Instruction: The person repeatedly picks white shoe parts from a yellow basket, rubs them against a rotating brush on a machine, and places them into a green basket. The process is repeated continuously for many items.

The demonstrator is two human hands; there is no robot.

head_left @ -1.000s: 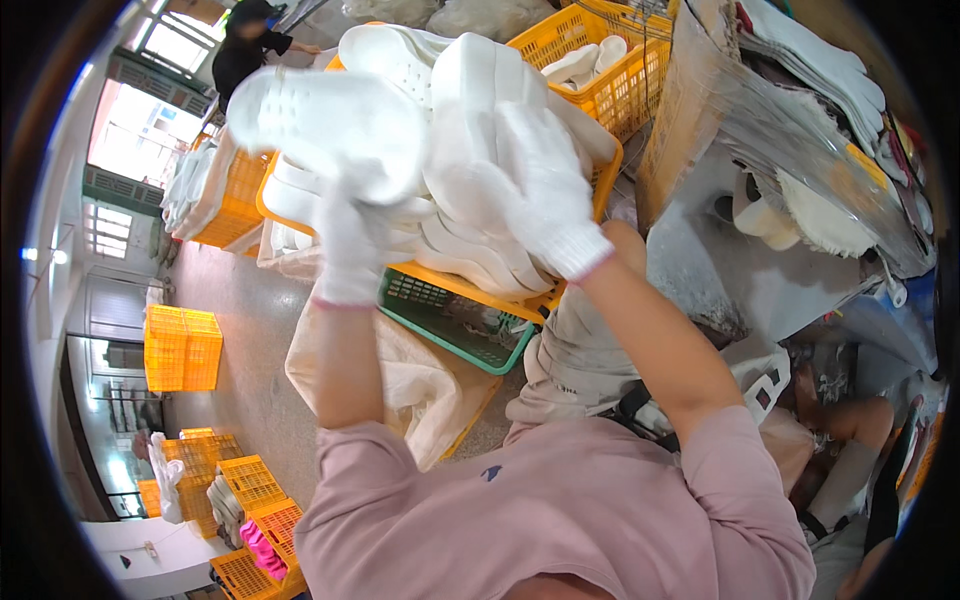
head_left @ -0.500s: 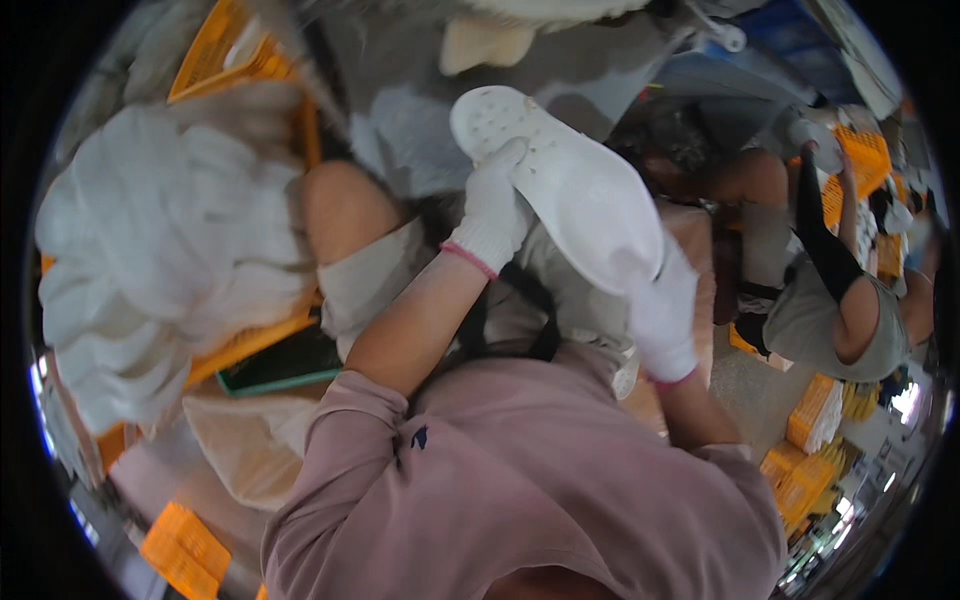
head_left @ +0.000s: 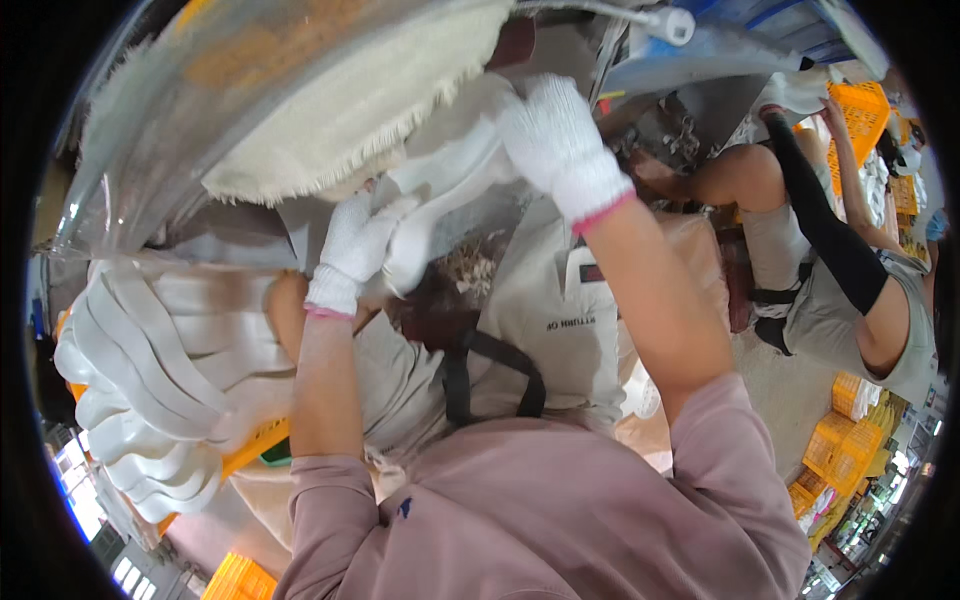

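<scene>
Both my hands wear white knit gloves with pink cuffs. They hold a white clog (head_left: 455,175) between them, tilted on its side, partly blurred. My left hand (head_left: 355,245) is closed around its lower left end. Up at its other end, my right hand (head_left: 555,140) grips it, fingertips hidden behind the glove's back. Right above the clog is a large cream cloth buffing wheel (head_left: 350,115) with a frayed edge. The clog's upper side lies against or very close to that edge; whether they touch I cannot tell.
To the left, several white soles or clogs (head_left: 170,340) are stacked over an orange crate (head_left: 255,447). A curved clear guard (head_left: 120,190) arches over the wheel. At right a co-worker's black-sleeved arm (head_left: 825,210) reaches toward an orange crate (head_left: 858,125). More orange crates (head_left: 830,445) stand lower right.
The clog has gone from above my lap up to the wheel and has been turned. My right hand moved up and left, my left hand down and left. The wheel now shows larger in view.
</scene>
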